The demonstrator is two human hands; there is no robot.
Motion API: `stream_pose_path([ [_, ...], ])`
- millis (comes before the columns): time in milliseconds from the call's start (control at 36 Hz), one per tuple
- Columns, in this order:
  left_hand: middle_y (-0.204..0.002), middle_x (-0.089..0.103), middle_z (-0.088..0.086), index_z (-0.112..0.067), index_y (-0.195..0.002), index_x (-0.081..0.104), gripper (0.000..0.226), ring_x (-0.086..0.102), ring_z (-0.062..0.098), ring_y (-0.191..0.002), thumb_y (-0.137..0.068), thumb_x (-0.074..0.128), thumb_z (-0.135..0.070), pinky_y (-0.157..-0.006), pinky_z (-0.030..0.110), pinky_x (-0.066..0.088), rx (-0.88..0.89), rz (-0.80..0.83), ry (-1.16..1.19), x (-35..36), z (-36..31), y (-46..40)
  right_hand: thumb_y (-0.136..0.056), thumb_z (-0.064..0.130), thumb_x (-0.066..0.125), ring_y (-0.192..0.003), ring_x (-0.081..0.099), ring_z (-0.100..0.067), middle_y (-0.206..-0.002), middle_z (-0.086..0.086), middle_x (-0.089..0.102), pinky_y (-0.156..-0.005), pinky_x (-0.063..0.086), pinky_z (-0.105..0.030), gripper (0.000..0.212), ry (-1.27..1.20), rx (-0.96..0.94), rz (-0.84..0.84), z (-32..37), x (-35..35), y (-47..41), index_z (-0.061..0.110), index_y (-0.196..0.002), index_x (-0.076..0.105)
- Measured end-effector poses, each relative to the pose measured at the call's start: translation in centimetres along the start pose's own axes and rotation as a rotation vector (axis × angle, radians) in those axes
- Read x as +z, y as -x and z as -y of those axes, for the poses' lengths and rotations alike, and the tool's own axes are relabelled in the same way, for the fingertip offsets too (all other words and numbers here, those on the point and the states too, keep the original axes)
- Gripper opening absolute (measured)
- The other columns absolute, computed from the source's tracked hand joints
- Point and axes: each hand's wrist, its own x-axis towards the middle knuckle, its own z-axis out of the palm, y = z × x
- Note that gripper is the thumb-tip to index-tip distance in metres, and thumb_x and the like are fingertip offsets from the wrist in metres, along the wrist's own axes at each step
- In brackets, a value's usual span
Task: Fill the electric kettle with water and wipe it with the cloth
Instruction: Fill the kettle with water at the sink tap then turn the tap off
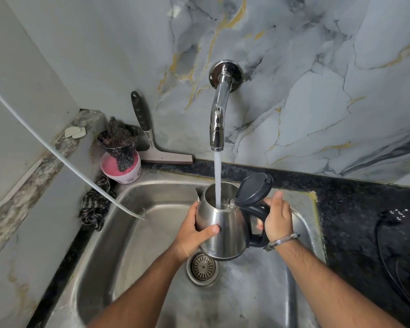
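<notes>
A stainless-steel electric kettle (220, 228) with its dark lid (253, 189) flipped open is held above the steel sink (152, 233), under the chrome wall tap (219, 110); a stream of water (217, 178) falls into its mouth. The left hand (194, 230) wraps the kettle's body; the right hand (278, 216) grips its black handle (258, 210). A checked cloth (95, 204) lies at the sink's left edge.

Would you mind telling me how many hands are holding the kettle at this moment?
2. The left hand grips the steel body of the electric kettle; the right hand holds its black handle, with the open lid under the running tap.
</notes>
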Motion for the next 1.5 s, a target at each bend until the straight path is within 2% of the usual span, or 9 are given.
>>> stream_pose_path([
  [194, -0.130, 0.068, -0.001, -0.025, -0.142, 0.044, 0.087, 0.067, 0.015, -0.118, -0.064, 0.083, -0.032, -0.090, 0.027, 0.056, 0.000, -0.027, 0.013, 0.1, -0.1, 0.1, -0.092, 0.061, 0.017, -0.030, 0.049, -0.009, -0.037, 0.001, 0.056, -0.030, 0.040, -0.020, 0.079, 0.042, -0.010, 0.016, 0.0, -0.2, 0.0, 0.005, -0.070, 0.069],
  [333, -0.124, 0.073, -0.006, -0.023, -0.140, 0.048, 0.079, 0.069, 0.012, -0.115, -0.068, 0.081, -0.030, -0.087, 0.023, 0.056, -0.016, -0.011, 0.026, 0.1, -0.1, 0.3, -0.093, 0.068, 0.020, -0.031, 0.051, -0.011, -0.039, -0.002, 0.053, -0.031, 0.045, -0.023, 0.091, 0.093, 0.005, 0.029, -0.1, -0.2, -0.2, -0.010, -0.076, 0.064],
  [528, -0.128, 0.070, 0.003, -0.022, -0.139, 0.049, 0.079, 0.068, 0.015, -0.116, -0.068, 0.080, -0.034, -0.089, 0.025, 0.055, -0.034, -0.012, 0.045, 0.0, 0.4, 0.9, -0.087, 0.075, 0.024, -0.036, 0.054, -0.019, -0.056, -0.033, 0.057, -0.036, 0.050, -0.033, 0.098, 0.151, 0.010, 0.040, -0.6, 0.1, -0.4, -0.015, -0.082, 0.060],
  [667, -0.128, 0.070, 0.003, -0.022, -0.138, 0.050, 0.078, 0.068, 0.015, -0.116, -0.067, 0.081, -0.034, -0.089, 0.026, 0.056, -0.032, -0.012, 0.040, -0.3, 0.2, 0.9, -0.091, 0.070, 0.026, -0.040, 0.058, -0.016, -0.058, -0.028, 0.062, -0.038, 0.053, -0.047, 0.090, 0.153, 0.030, 0.014, -0.7, 0.3, -0.2, -0.012, -0.080, 0.062],
  [833, -0.122, 0.074, -0.005, -0.022, -0.137, 0.051, 0.077, 0.070, 0.010, -0.112, -0.067, 0.081, -0.032, -0.087, 0.023, 0.056, -0.023, 0.004, 0.009, -0.4, -0.5, 0.4, -0.087, 0.072, 0.021, -0.036, 0.055, -0.015, -0.047, -0.011, 0.057, -0.038, 0.052, -0.036, 0.093, 0.147, 0.015, 0.040, -0.2, 0.3, -0.5, -0.009, -0.076, 0.065],
  [944, -0.131, 0.069, 0.005, -0.017, -0.143, 0.047, 0.087, 0.067, 0.017, -0.118, -0.065, 0.081, -0.034, -0.092, 0.028, 0.055, 0.012, 0.007, 0.005, -0.5, -1.0, -0.2, -0.087, 0.073, 0.019, -0.032, 0.051, -0.015, -0.038, -0.003, 0.052, -0.035, 0.046, -0.024, 0.095, 0.115, -0.011, 0.034, 0.4, 0.3, -0.6, -0.010, -0.070, 0.063],
  [1083, -0.122, 0.073, -0.011, -0.028, -0.135, 0.051, 0.076, 0.068, 0.006, -0.113, -0.066, 0.082, -0.032, -0.088, 0.021, 0.055, 0.056, 0.006, -0.063, -0.5, -1.9, -0.7, -0.082, 0.083, 0.017, -0.030, 0.046, -0.015, -0.039, -0.007, 0.046, -0.037, 0.044, -0.029, 0.108, 0.032, -0.053, 0.013, 1.3, 0.0, -0.7, -0.018, -0.069, 0.054],
  [1306, -0.126, 0.068, -0.019, -0.036, -0.137, 0.048, 0.084, 0.064, 0.002, -0.116, -0.063, 0.086, -0.031, -0.088, 0.013, 0.049, 0.207, -0.003, -0.168, -0.7, -3.4, -1.0, -0.087, 0.080, 0.022, -0.029, 0.045, -0.017, -0.039, -0.003, 0.052, -0.033, 0.038, -0.022, 0.078, -0.127, -0.204, 0.039, 2.4, -0.4, -0.5, 0.023, -0.056, 0.064],
  [1500, -0.135, 0.062, -0.022, -0.046, -0.139, 0.042, 0.093, 0.057, 0.001, -0.126, -0.060, 0.091, -0.041, -0.095, 0.011, 0.046, 0.297, -0.008, -0.230, -1.2, -4.4, -1.0, -0.094, 0.072, 0.021, -0.029, 0.047, -0.016, -0.041, -0.007, 0.054, -0.035, 0.040, -0.020, 0.079, -0.137, -0.305, 0.059, 2.5, -0.7, -0.5, 0.013, -0.058, 0.058],
])
